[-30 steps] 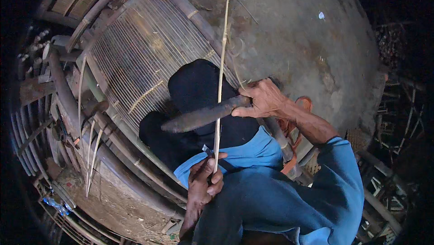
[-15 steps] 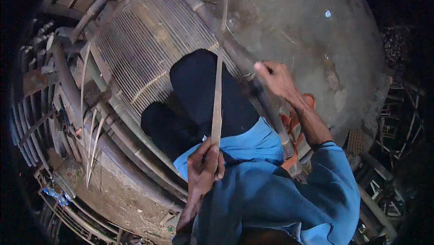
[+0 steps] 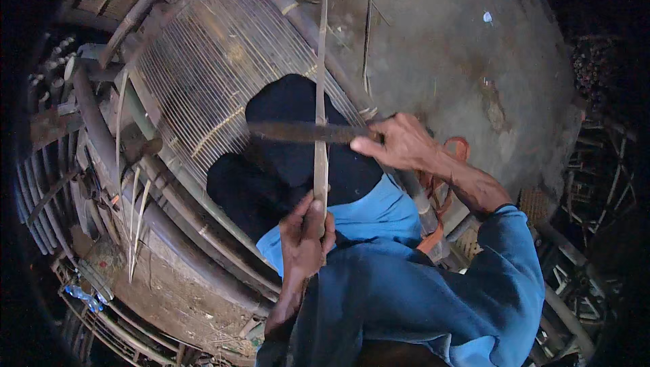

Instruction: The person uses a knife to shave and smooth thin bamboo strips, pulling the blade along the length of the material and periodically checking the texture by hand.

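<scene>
My left hand (image 3: pixel 303 238) is closed round the near end of a long, flat bamboo strip (image 3: pixel 321 89), thumb on top. The strip runs away from me over my dark-clothed knees to the upper edge of the view. In my right hand (image 3: pixel 405 143) is a knife (image 3: pixel 291 131) with a long, dark blade, which points left. Its blade lies across the line of the strip, beyond my left hand. Whether the edge touches the strip I cannot tell. The knife's handle is mostly covered by my fingers.
Beneath my legs is a slatted bamboo bench (image 3: pixel 203 49) with thick pole edges. A thin strip (image 3: pixel 369 35) lies beyond on the grey floor (image 3: pixel 447 49). Orange straps (image 3: pixel 443 211) hang beside my right forearm. Bamboo poles (image 3: pixel 162 225) and thin pale sticks (image 3: pixel 140 225) are at the left.
My right hand has come slightly nearer to me, and the knife blade now shows across the strip. The strip's far end has swung left. My left hand keeps its grip, a little farther left.
</scene>
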A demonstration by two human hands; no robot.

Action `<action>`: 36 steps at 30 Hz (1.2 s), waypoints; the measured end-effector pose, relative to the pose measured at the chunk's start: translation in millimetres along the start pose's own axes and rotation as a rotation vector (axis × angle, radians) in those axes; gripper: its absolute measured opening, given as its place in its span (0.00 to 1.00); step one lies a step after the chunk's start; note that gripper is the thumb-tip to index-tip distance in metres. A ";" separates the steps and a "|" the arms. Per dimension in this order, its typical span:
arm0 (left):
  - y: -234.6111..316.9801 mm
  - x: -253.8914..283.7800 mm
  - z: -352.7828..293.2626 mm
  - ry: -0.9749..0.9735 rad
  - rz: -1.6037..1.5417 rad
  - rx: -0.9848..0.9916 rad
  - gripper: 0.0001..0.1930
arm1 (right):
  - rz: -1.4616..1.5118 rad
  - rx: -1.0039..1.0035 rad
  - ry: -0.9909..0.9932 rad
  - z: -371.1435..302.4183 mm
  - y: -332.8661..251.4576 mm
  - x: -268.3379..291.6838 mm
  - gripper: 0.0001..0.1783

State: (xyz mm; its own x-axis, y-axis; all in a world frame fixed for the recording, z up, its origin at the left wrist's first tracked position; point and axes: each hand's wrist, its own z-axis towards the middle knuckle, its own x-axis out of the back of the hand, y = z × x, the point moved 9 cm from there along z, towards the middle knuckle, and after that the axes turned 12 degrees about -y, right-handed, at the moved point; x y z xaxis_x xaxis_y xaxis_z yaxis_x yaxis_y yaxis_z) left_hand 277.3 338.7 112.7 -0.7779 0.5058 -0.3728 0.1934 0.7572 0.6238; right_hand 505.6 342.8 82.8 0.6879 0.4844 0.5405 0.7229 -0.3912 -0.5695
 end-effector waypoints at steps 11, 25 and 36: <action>-10.1 8.7 -7.6 0.057 -0.088 0.082 0.20 | 0.008 0.067 -0.059 11.4 -12.7 4.7 0.42; -12.2 15.9 -29.3 0.056 -0.119 0.131 0.15 | -0.052 -0.035 -0.070 41.3 13.1 14.5 0.40; -8.8 12.2 -40.9 -0.004 -0.052 0.119 0.14 | 0.126 -0.197 0.187 73.2 49.7 73.4 0.42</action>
State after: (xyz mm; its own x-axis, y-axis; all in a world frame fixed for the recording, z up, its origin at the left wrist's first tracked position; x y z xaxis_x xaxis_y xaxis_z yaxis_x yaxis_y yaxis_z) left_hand 241.6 321.3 130.8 -0.7863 0.4660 -0.4056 0.2227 0.8262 0.5175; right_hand 587.2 416.2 48.9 0.7594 0.2770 0.5887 0.6173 -0.5925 -0.5176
